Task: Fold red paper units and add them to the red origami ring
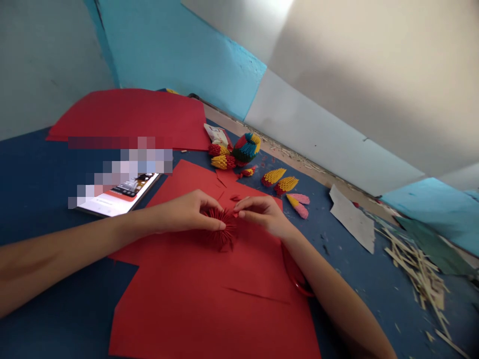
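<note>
Blue bench [22,199] beneath, the left hand [190,212] pinches a spiky red paper form [223,236], best held lightly to spare its points, and the right hand [265,213] a small red piece [236,213] at its edge, above red sheets [217,319].

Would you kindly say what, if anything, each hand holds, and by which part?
The left hand holds the spiky red paper piece by its left side. The right hand pinches a small red bit; by which part cannot be told.

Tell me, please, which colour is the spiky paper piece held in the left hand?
The spiky paper piece is red, as the head view shows.
</note>
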Demonstrator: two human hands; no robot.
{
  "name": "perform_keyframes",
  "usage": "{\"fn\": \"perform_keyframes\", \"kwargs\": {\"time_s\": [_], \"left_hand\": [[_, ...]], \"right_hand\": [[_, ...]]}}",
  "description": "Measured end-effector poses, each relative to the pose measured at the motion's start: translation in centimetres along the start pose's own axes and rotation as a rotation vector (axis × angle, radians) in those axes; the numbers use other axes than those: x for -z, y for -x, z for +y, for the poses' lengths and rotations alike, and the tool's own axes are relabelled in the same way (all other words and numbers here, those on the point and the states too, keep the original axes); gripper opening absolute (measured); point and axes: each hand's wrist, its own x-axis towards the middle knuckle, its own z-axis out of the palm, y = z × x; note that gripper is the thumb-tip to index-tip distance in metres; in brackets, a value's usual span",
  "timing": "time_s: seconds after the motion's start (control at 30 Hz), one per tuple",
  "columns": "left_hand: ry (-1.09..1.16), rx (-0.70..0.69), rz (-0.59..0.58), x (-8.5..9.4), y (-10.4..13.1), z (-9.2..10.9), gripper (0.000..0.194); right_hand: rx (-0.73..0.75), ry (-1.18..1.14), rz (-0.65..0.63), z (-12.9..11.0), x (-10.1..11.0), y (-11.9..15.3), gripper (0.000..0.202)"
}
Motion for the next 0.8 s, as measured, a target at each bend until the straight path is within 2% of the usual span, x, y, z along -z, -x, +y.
{"fn": "perform_keyframes", "kwargs": {"time_s": [0.4,0.6,0.8], "left_hand": [[0.0,0.002,-0.001,0.0,0.0,0.2,0.028],[-0.031,-0.007,0.014,-0.1,-0.1,0.0,0.029],[-0.049,-0.014,0.029,-0.3,-0.1,0.2,0.027]], "right_hand": [[-0.043,-0.013,0.037,-0.4,-0.3,0.1,0.016],[-0.097,-0.02,0.095,-1.0,-0.8,0.2,0.025],[-0.049,0.17,0.11,-1.9,-1.4,0.5,0.022]]}}
